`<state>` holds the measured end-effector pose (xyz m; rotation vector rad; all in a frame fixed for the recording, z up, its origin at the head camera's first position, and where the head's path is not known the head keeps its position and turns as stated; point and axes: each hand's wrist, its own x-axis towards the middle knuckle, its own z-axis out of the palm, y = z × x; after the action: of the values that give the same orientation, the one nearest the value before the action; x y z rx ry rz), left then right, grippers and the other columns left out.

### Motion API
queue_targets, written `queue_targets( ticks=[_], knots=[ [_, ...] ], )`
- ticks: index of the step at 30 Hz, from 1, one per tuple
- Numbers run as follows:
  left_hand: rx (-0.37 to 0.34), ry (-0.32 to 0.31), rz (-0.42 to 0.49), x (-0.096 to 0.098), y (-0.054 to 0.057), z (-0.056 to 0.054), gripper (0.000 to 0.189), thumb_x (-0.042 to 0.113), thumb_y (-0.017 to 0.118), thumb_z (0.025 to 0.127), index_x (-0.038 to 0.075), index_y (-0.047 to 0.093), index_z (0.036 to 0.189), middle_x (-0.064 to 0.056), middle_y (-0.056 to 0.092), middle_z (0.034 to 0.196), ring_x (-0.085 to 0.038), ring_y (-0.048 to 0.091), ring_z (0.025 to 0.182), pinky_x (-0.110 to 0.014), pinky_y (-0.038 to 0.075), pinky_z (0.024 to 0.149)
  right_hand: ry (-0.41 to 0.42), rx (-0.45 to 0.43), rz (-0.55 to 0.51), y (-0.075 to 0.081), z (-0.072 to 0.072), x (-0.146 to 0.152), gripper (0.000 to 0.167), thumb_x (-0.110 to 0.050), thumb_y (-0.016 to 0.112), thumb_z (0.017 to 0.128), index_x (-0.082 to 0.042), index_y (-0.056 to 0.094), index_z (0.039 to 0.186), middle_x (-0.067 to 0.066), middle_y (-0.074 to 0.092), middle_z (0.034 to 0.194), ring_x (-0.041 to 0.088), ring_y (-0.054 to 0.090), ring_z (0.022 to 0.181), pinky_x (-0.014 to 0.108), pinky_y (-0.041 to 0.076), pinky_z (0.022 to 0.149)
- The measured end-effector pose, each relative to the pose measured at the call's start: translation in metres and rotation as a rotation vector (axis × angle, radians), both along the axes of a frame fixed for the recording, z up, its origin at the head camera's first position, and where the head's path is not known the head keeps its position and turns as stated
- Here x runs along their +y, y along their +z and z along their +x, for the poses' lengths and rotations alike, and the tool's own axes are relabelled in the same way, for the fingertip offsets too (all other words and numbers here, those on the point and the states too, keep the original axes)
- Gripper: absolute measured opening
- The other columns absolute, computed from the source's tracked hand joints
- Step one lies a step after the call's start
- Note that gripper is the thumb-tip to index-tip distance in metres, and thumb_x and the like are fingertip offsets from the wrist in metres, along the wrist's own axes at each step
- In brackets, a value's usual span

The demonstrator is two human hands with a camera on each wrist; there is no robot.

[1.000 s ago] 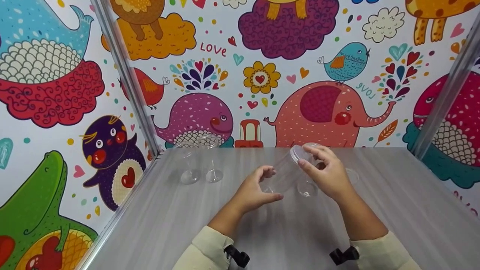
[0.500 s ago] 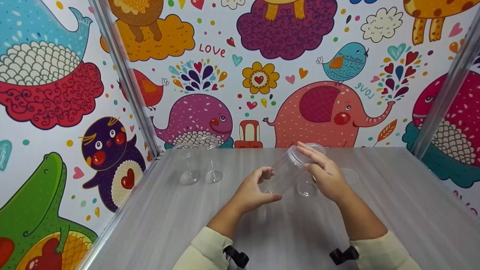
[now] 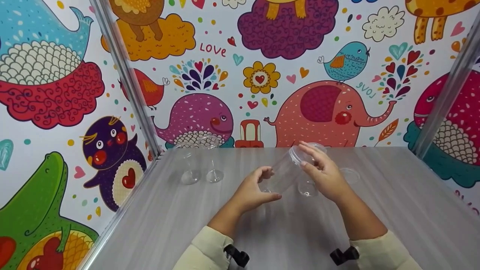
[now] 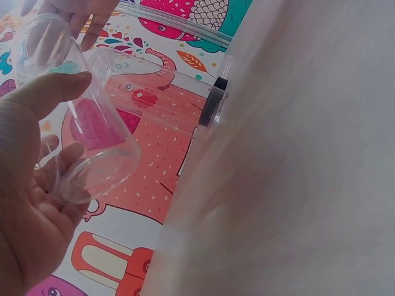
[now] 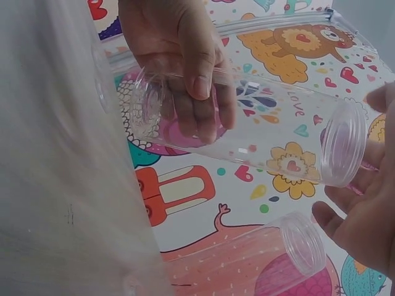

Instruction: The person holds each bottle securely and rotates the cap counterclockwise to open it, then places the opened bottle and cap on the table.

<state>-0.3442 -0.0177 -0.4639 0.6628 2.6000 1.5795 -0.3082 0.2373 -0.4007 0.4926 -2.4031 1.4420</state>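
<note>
A clear plastic jar (image 3: pixel 283 174) is held tilted above the table, its whitish clear lid (image 3: pixel 297 154) at the upper right end. My left hand (image 3: pixel 251 191) grips the jar near its bottom, the thumb on the near side and the fingers curled behind, as the right wrist view shows. My right hand (image 3: pixel 328 174) is at the lid end, fingers spread loosely about the lid. In the right wrist view gaps show between that hand's fingertips (image 5: pixel 327 219) and the lid. A second clear jar (image 3: pixel 307 188) stands behind, partly hidden by the right hand.
Two more clear jars (image 3: pixel 190 176) (image 3: pixel 214 175) stand at the back left of the grey table (image 3: pixel 180 217). A clear round lid (image 3: pixel 351 175) lies right of my right hand. Printed cartoon walls (image 3: pixel 258 112) with metal corner posts (image 3: pixel 127 75) enclose the back and sides.
A second ago my right thumb and fingers pinched the lid. They then straightened across it and now spread loosely around it again. The left hand and jar have hardly moved.
</note>
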Motion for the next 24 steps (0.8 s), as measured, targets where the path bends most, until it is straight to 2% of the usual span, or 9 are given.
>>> queue_targets(
  ticks=[4,8,13,17,19,21,24],
  knots=[
    [-0.002,0.010,-0.012,-0.0001,0.0000,0.0005,0.086,0.044,0.094,0.078,0.031,0.051,0.152,0.008,0.064,0.150,-0.022,0.057,0.145,-0.056,0.049,0.120,-0.132,-0.006,0.052,-0.0006,-0.0010,0.0000,0.060,-0.051,0.067,0.102,-0.027,0.055,0.156,0.003,0.050,0.163,0.030,0.054,0.140,0.056,0.056,0.111],
    [0.008,0.010,-0.011,0.0005,-0.0007,0.0001,0.086,0.041,0.094,0.078,0.028,0.051,0.152,0.007,0.064,0.149,-0.022,0.057,0.145,-0.055,0.049,0.121,-0.211,-0.009,0.087,-0.0002,-0.0022,-0.0002,0.060,-0.053,0.068,0.101,-0.021,0.061,0.151,0.009,0.058,0.151,0.027,0.059,0.124,0.042,0.059,0.098],
    [0.012,0.001,-0.001,0.0012,-0.0015,-0.0002,0.085,0.039,0.094,0.079,0.029,0.052,0.152,0.006,0.064,0.149,-0.022,0.057,0.145,-0.056,0.048,0.121,-0.238,-0.001,0.098,0.0005,-0.0032,-0.0003,0.054,-0.051,0.069,0.101,-0.017,0.068,0.143,0.012,0.064,0.138,0.026,0.061,0.108,0.029,0.058,0.086],
    [0.003,0.008,0.005,0.0011,-0.0009,0.0007,0.085,0.040,0.094,0.078,0.030,0.051,0.151,0.007,0.064,0.150,-0.023,0.056,0.145,-0.057,0.048,0.120,-0.234,0.010,0.088,0.0001,-0.0029,-0.0008,0.048,-0.048,0.070,0.102,-0.019,0.071,0.140,0.009,0.065,0.137,0.024,0.061,0.106,0.024,0.057,0.083],
    [0.001,0.012,0.005,0.0010,-0.0005,0.0011,0.085,0.040,0.094,0.079,0.030,0.051,0.151,0.007,0.064,0.149,-0.023,0.056,0.145,-0.057,0.049,0.120,-0.221,0.013,0.081,-0.0001,-0.0016,-0.0010,0.045,-0.045,0.069,0.102,-0.021,0.071,0.140,0.007,0.066,0.140,0.023,0.060,0.108,0.024,0.057,0.083],
    [-0.004,0.017,0.003,0.0005,-0.0002,0.0016,0.085,0.039,0.094,0.079,0.030,0.051,0.152,0.007,0.064,0.149,-0.023,0.056,0.146,-0.056,0.049,0.120,-0.192,0.013,0.071,-0.0002,-0.0001,-0.0012,0.041,-0.040,0.067,0.104,-0.022,0.069,0.142,0.007,0.064,0.145,0.024,0.059,0.115,0.031,0.058,0.089],
    [-0.008,0.023,-0.003,-0.0001,-0.0002,0.0014,0.085,0.040,0.094,0.078,0.030,0.051,0.151,0.008,0.064,0.149,-0.023,0.056,0.146,-0.056,0.050,0.119,-0.135,0.019,0.051,-0.0007,0.0010,-0.0018,0.039,-0.030,0.061,0.107,-0.022,0.067,0.145,0.007,0.059,0.153,0.028,0.056,0.131,0.051,0.058,0.104]
  ],
)
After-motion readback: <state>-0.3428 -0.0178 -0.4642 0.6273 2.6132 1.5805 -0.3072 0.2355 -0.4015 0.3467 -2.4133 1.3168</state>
